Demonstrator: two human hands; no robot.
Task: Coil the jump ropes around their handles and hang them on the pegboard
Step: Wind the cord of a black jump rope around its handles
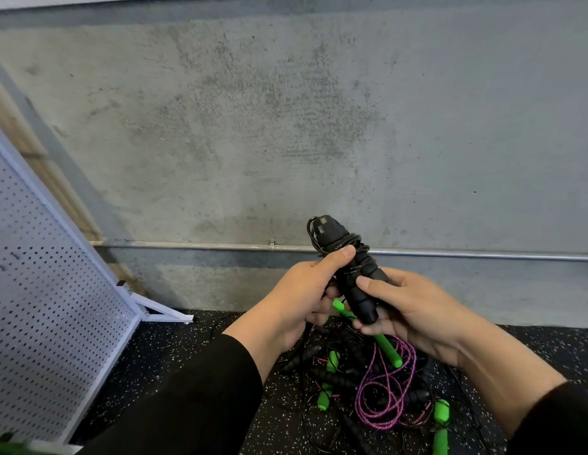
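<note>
One rope looks close to finished. The black jump rope (346,267) is held up in front of the concrete wall (286,126), its two handles pressed together and its cord wound round their upper half in a tight bundle. The left hand (299,297) grips the bundle from the left, thumb laid across the coils near the top. The right hand (414,310) wraps the lower ends of the handles, thumb on the front and fingers curled beneath. I'd say the winding on this one is done or nearly so; whether the loose end is tucked in, I cannot tell.

Everything else is still to do. Directly below the held rope, on the speckled floor (174,372), lies the tangled pile (368,389): green handles (389,349), a pink cord (384,399) in loose loops, and several more black handles and thin black cords, none of them coiled. How many ropes are in there is hard to count, as the strands cross and the hands cover the top of the heap.

The pegboard (50,307) leans well to the left of the held rope, cut off by the frame edge. On the part that shows, nothing hangs, and I can't make out pegs or hooks for certain. A green blur at the bottom left corner is unreadable.
</note>
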